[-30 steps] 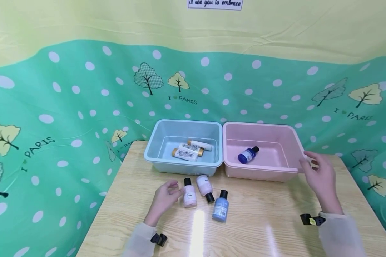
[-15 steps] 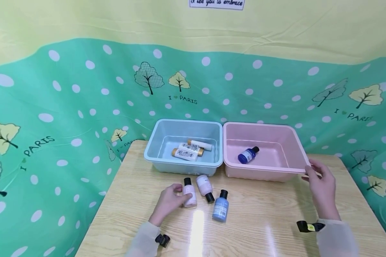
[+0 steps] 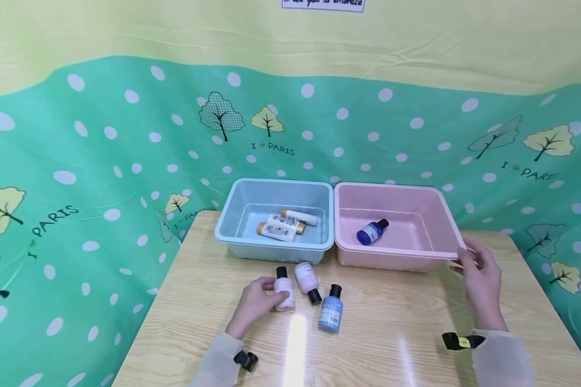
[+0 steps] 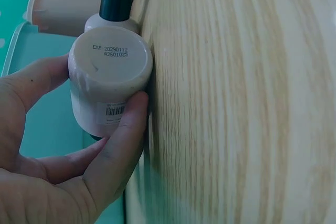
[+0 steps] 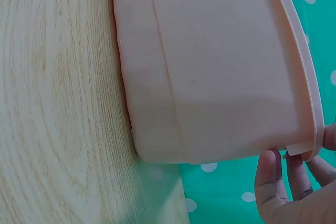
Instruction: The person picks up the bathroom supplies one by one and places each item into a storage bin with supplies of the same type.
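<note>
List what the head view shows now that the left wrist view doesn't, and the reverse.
Head only: the right grip at a corner of the pink tub, white tubes in the blue tub, the dark blue bottle.

Left wrist only: the held bottle's base with its EXP print, plus a barcode.

Both: the left grip holding a pale pink bottle, part of each tub, the wooden table.

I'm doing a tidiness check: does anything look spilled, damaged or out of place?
No spill or damage shows. Only the middle tabletop bottle looks odd: its cap points toward the viewer; the held bottle and blue bottle point theirs away.
</note>
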Tool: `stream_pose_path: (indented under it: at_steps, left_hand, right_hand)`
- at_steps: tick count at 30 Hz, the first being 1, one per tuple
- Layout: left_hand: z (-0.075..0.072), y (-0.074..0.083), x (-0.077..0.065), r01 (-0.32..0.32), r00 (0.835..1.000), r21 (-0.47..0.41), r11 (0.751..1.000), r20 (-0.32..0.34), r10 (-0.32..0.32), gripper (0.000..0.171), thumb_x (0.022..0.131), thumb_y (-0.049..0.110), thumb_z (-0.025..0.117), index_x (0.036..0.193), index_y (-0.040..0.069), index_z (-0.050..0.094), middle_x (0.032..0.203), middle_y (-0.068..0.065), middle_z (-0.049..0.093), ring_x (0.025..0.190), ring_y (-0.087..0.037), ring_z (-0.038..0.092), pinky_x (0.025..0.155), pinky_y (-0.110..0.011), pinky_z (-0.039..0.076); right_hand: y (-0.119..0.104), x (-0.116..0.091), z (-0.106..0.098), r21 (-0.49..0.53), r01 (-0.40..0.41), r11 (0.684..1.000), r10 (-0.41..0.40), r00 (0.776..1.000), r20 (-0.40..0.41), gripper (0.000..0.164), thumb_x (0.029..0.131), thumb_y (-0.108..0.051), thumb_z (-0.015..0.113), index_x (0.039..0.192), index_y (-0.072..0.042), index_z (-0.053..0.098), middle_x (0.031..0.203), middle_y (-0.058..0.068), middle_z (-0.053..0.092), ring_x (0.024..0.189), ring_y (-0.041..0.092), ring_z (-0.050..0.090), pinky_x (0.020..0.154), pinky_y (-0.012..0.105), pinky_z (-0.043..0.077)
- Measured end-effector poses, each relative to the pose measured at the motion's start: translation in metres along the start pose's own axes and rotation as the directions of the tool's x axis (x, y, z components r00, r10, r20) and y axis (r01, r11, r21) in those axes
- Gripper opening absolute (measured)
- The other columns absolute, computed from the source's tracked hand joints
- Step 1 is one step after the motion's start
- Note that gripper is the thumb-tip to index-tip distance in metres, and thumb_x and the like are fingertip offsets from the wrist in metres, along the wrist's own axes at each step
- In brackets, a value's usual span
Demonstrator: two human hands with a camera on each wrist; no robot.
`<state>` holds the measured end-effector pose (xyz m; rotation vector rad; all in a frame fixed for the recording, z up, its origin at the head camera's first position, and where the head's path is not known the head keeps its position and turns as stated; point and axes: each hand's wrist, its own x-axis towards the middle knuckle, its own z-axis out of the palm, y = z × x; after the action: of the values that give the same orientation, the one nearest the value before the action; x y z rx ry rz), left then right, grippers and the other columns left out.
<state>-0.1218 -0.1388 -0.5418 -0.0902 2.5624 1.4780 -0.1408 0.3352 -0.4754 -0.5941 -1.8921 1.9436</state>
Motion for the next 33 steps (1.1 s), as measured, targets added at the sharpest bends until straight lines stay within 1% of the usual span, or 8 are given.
stream_pose_path:
  at_steps: [5,9,13,17,20,24,29,33]
  left_hand:
    - [-0.001,-0.001,-0.001,0.024,1.000,-0.080,0.996,0.002,-0.024,0.064,0.079,0.026,0.085,0.126,-0.009,0.059,0.114,-0.019,0.067,0.093,-0.025,0.067,0.069,-0.029,0.060]
    - [-0.001,-0.005,-0.002,0.052,0.999,-0.172,0.984,0.020,-0.049,0.063,0.080,0.023,0.084,0.127,-0.010,0.057,0.115,-0.020,0.066,0.093,-0.026,0.067,0.069,-0.032,0.061]
    - [-0.001,-0.008,-0.005,0.108,0.993,-0.291,0.951,0.073,-0.090,0.063,0.082,0.020,0.083,0.130,-0.011,0.056,0.117,-0.021,0.065,0.091,-0.025,0.068,0.071,-0.035,0.062]
    - [-0.002,-0.003,-0.009,0.115,0.991,-0.375,0.920,0.107,-0.080,0.061,0.083,0.018,0.082,0.130,-0.010,0.056,0.118,-0.020,0.064,0.091,-0.025,0.068,0.073,-0.036,0.062]
    - [-0.004,0.007,-0.012,0.090,0.991,-0.431,0.898,0.128,-0.038,0.059,0.084,0.015,0.081,0.131,-0.010,0.056,0.119,-0.022,0.063,0.092,-0.027,0.069,0.074,-0.038,0.062]
    - [-0.008,0.027,-0.016,0.063,0.985,-0.476,0.877,0.172,0.023,0.061,0.085,0.014,0.080,0.134,-0.010,0.053,0.123,-0.023,0.061,0.094,-0.028,0.069,0.076,-0.040,0.062]
    - [-0.014,0.056,-0.019,0.065,0.970,-0.513,0.856,0.233,0.066,0.062,0.086,0.014,0.079,0.137,-0.007,0.052,0.126,-0.023,0.059,0.098,-0.030,0.068,0.080,-0.040,0.061]
    - [-0.020,0.079,-0.015,0.027,0.954,-0.556,0.831,0.262,0.145,0.060,0.086,0.009,0.077,0.137,-0.009,0.050,0.128,-0.025,0.058,0.102,-0.032,0.067,0.083,-0.043,0.060]
  right_hand:
    - [0.000,0.000,0.001,-0.009,-0.005,1.000,0.005,1.000,-0.001,0.038,0.102,-0.018,0.059,0.139,-0.010,0.056,0.109,-0.001,0.059,0.085,0.005,0.065,0.066,0.015,0.057]
    - [0.000,0.000,0.001,-0.014,-0.006,1.000,0.006,1.000,0.004,0.039,0.103,-0.018,0.059,0.140,-0.010,0.055,0.110,-0.001,0.059,0.085,0.005,0.064,0.066,0.014,0.057]
    - [0.001,0.000,0.001,-0.014,-0.016,1.000,0.017,1.000,0.005,0.040,0.103,-0.018,0.058,0.142,-0.010,0.054,0.110,-0.001,0.058,0.085,0.004,0.064,0.065,0.014,0.057]
    - [0.001,0.000,0.002,0.009,-0.020,1.000,0.020,1.000,-0.005,0.040,0.102,-0.017,0.059,0.141,-0.010,0.054,0.110,-0.001,0.059,0.084,0.004,0.065,0.064,0.015,0.057]
    - [0.002,0.001,0.001,0.018,-0.016,1.000,0.016,1.000,-0.010,0.040,0.102,-0.017,0.059,0.141,-0.009,0.054,0.109,-0.001,0.059,0.084,0.004,0.065,0.064,0.015,0.057]
    - [0.003,0.001,0.001,0.010,-0.008,1.000,0.008,1.000,-0.011,0.040,0.103,-0.018,0.058,0.141,-0.010,0.054,0.109,-0.002,0.059,0.084,0.004,0.065,0.064,0.014,0.056]
    - [0.003,-0.001,0.001,0.014,0.000,1.000,0.000,1.000,-0.001,0.038,0.102,-0.018,0.059,0.140,-0.011,0.056,0.109,-0.001,0.060,0.084,0.005,0.065,0.064,0.014,0.056]
    - [0.002,-0.002,0.000,0.012,-0.001,1.000,0.001,1.000,0.003,0.038,0.102,-0.019,0.059,0.140,-0.011,0.056,0.110,0.000,0.060,0.086,0.005,0.065,0.065,0.015,0.057]
